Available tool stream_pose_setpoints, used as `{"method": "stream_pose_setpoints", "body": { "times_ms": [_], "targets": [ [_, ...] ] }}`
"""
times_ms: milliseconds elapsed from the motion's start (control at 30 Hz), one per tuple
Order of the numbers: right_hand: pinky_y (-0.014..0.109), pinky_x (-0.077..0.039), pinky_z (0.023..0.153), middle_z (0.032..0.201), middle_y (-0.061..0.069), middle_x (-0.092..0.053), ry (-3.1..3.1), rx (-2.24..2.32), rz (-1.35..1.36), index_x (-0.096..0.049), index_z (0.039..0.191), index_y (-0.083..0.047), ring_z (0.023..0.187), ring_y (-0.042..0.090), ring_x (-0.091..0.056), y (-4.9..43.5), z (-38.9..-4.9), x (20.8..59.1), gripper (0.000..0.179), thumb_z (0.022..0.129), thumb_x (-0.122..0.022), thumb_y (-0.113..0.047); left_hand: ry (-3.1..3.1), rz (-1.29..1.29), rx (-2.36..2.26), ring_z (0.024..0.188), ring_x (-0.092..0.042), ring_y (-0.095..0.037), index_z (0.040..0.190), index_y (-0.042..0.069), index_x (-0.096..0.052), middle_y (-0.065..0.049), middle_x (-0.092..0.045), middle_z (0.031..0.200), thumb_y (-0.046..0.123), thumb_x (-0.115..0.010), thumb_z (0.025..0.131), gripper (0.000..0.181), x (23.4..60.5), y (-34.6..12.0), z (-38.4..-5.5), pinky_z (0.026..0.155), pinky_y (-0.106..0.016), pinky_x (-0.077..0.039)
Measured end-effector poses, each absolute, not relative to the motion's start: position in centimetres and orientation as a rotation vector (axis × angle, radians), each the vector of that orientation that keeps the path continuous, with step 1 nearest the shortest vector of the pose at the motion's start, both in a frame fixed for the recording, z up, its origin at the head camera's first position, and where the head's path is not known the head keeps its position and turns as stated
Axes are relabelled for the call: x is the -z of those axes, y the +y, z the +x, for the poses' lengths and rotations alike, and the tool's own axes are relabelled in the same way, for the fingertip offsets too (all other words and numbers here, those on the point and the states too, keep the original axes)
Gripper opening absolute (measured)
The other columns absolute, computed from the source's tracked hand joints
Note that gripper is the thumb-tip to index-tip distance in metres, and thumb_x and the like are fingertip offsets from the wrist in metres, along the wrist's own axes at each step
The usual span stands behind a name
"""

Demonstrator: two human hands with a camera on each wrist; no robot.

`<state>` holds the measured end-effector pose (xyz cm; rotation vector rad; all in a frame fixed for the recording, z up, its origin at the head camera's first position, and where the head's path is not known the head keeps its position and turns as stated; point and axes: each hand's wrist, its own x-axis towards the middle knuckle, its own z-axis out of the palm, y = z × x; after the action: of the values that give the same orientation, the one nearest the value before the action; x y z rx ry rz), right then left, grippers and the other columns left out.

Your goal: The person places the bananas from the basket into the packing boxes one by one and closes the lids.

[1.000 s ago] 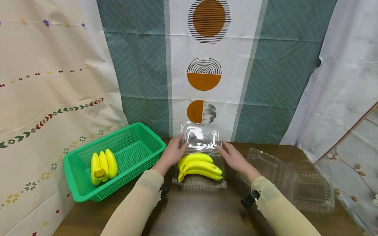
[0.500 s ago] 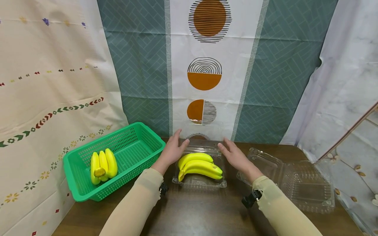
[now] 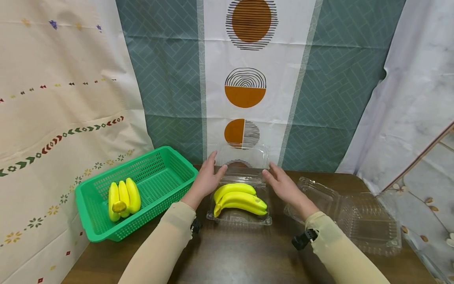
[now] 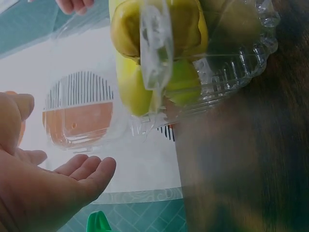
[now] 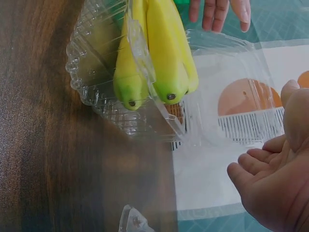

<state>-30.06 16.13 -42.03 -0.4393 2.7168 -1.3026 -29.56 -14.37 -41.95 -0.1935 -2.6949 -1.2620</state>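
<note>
A bunch of yellow bananas (image 3: 239, 202) lies in the base of a clear plastic clamshell box (image 3: 235, 222) in the middle of the table. The box's lid (image 3: 260, 154) stands raised at the back, against the hanging cloth. My left hand (image 3: 205, 179) is at the lid's left side, fingers extended, thumb apart from them. On the opposite side my right hand (image 3: 284, 189) is held the same way. Both wrist views show relaxed fingers close to the lid (image 4: 79, 137), seemingly apart from it, and nothing in either palm. Green-tipped banana ends (image 5: 166, 82) show through the box wall.
At the left a green plastic basket (image 3: 173, 157) holds another bunch of bananas (image 3: 124, 199). A second clear clamshell box (image 3: 369, 221) lies opened out at the right. The patterned cloth (image 3: 244, 55) hangs right behind the dark wooden table (image 3: 234, 256).
The lid has swung back to a more upright position, and its bright glare is gone. Both my hands have drawn slightly outward from its sides. The bananas have stayed put.
</note>
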Motion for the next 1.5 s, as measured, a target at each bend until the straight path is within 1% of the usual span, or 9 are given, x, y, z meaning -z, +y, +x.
{"method": "stream_pose_setpoints", "body": {
  "times_ms": [200,333,633,867,967,1233,1500],
  "targets": [
    [0.064,-0.029,0.127,0.18,0.026,-0.019,2.725,1.327,-0.491,-0.013,0.177,-0.004,0.161,0.048,-0.032,16.2,-29.7,41.5,0.084,0.118,-0.043,-0.056,-2.655,-0.215,1.277,0.151,-0.047,-0.048,0.178,0.015,-0.014,-0.029,-0.039,0.168,0.043,-0.058,0.116,0.081,41.5,-14.2,-29.1,0.118,-0.068,-0.041],
    [0.064,-0.03,0.127,0.18,0.025,-0.02,2.722,1.337,-0.492,-0.013,0.177,-0.005,0.161,0.048,-0.031,16.4,-29.5,41.4,0.086,0.117,-0.042,-0.059,-2.641,-0.217,1.289,0.151,-0.047,-0.047,0.179,0.016,-0.013,-0.028,-0.039,0.168,0.042,-0.058,0.116,0.081,41.1,-14.2,-28.9,0.118,-0.068,-0.042],
    [0.064,-0.029,0.127,0.18,0.023,-0.019,2.704,1.368,-0.511,-0.012,0.177,-0.006,0.162,0.047,-0.029,16.6,-29.1,41.3,0.089,0.116,-0.043,-0.061,-2.611,-0.226,1.313,0.15,-0.048,-0.046,0.179,0.017,-0.011,-0.027,-0.038,0.169,0.043,-0.059,0.116,0.083,40.8,-14.4,-28.4,0.117,-0.068,-0.044],
    [0.063,-0.028,0.128,0.181,0.021,-0.02,2.698,1.399,-0.524,-0.012,0.178,-0.008,0.163,0.044,-0.029,16.6,-28.6,41.3,0.089,0.115,-0.044,-0.062,-2.605,-0.233,1.317,0.149,-0.048,-0.046,0.179,0.022,-0.011,-0.024,-0.041,0.166,0.043,-0.058,0.116,0.082,40.8,-14.7,-28.3,0.115,-0.066,-0.045],
    [0.063,-0.028,0.128,0.181,0.022,-0.021,2.7,1.405,-0.526,-0.011,0.178,-0.007,0.163,0.045,-0.029,16.6,-28.3,41.3,0.09,0.115,-0.044,-0.063,-2.595,-0.242,1.317,0.149,-0.049,-0.045,0.179,0.021,-0.012,-0.025,-0.042,0.165,0.042,-0.058,0.116,0.081,40.7,-14.7,-28.1,0.115,-0.066,-0.046],
    [0.062,-0.028,0.128,0.179,0.024,-0.023,2.712,1.419,-0.554,-0.01,0.177,-0.005,0.162,0.046,-0.03,16.4,-27.3,40.9,0.086,0.117,-0.044,-0.057,-2.581,-0.247,1.302,0.148,-0.05,-0.043,0.178,0.019,-0.014,-0.027,-0.045,0.161,0.041,-0.06,0.116,0.08,40.5,-14.8,-27.4,0.116,-0.064,-0.046],
    [0.061,-0.029,0.128,0.18,0.022,-0.023,2.719,1.43,-0.576,-0.01,0.177,-0.004,0.162,0.044,-0.031,16.5,-26.6,41.0,0.082,0.119,-0.046,-0.049,-2.57,-0.267,1.282,0.147,-0.051,-0.044,0.178,0.012,-0.015,-0.028,-0.047,0.159,0.038,-0.062,0.115,0.083,40.4,-15.0,-26.4,0.117,-0.065,-0.045]
  ]
}}
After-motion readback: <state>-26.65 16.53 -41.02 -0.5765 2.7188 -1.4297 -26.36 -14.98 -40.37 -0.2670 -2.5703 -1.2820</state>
